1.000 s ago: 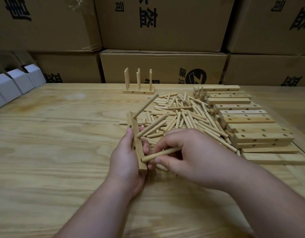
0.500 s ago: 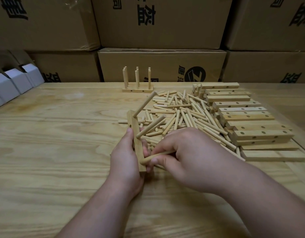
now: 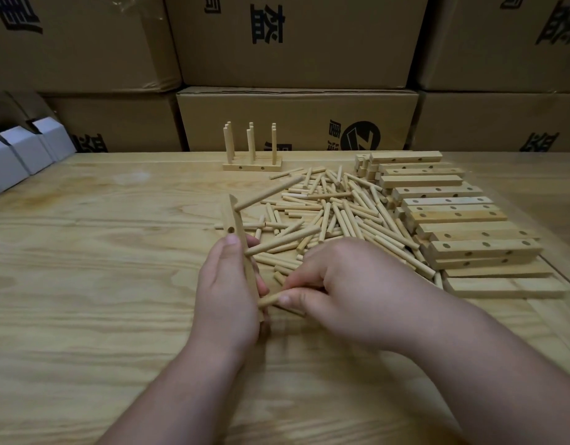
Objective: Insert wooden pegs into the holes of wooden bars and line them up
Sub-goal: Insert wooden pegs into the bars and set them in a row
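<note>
Left hand grips bar; right hand pinches peg.

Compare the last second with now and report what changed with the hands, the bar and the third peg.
The right hand has pushed the third peg further toward the bar, so less of its length shows. The left hand still grips the bar, the two upper pegs remain seated, and the loose peg pile and finished bars look unchanged.

Plywood table: loose peg pile centre, stacked bars right, pegged bars top centre, white boxes upper left.
</note>
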A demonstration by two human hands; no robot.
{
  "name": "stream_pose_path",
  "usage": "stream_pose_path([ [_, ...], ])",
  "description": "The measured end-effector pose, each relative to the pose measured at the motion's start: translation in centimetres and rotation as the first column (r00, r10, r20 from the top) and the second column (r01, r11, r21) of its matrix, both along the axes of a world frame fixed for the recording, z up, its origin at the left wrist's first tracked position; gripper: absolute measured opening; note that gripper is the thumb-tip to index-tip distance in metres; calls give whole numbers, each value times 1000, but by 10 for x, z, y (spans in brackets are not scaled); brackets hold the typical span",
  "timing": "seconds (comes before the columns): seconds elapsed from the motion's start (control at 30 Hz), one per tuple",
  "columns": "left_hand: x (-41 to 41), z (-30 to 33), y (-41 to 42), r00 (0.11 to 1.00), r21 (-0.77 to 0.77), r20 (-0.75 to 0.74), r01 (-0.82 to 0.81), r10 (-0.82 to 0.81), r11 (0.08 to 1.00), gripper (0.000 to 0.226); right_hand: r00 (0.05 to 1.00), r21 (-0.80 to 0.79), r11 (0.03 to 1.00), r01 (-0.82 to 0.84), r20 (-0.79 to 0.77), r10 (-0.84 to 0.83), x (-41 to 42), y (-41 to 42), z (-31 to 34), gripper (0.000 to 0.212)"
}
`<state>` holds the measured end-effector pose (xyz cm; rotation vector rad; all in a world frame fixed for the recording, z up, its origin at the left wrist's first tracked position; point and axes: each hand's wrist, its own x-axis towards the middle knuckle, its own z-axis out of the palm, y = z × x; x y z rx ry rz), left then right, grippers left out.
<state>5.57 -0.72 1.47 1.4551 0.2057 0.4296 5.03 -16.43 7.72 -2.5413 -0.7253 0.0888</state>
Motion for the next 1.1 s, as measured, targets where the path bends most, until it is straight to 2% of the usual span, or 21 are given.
stream_pose_path([
  [0.03,0,1,1,1000,47,-15,3,-2,999,40,999,-89,996,-27,45,31,-1,0,2,23],
  [0.1,0,1,4,998,91,-69,7,-1,996,40,990,-157,985,-75,105,93,-2,1,2,25],
  [0.23,0,2,10,994,132,-107,7,7,991,37,968,-139,978,-153,180,177,-7,12,-8,22],
  [0.3,-1,2,11,995,140,-100,25,-11,990,35,970,-115,981,-156,169,174,-7,14,-12,21],
  [0.43,-2,0,9,997,172,-61,55,-45,984,37,994,-26,995,-98,41,99,-2,12,-16,14],
  [0.53,-3,1,9,1000,187,-6,31,-30,982,38,995,73,996,-42,-84,48,0,13,-21,39],
  [0.83,-5,4,6,993,154,106,40,-57,987,33,946,252,965,67,-323,19,10,6,-28,32],
  [0.93,-5,4,4,994,158,101,27,-43,987,33,978,169,986,5,-208,31,10,2,-25,29],
  [1.03,-1,1,4,1000,108,-11,6,-5,994,35,990,-124,987,-102,89,114,5,5,-17,30],
  [1.1,2,1,6,996,94,-89,14,-5,995,37,968,-260,961,-88,203,144,0,9,-10,36],
])
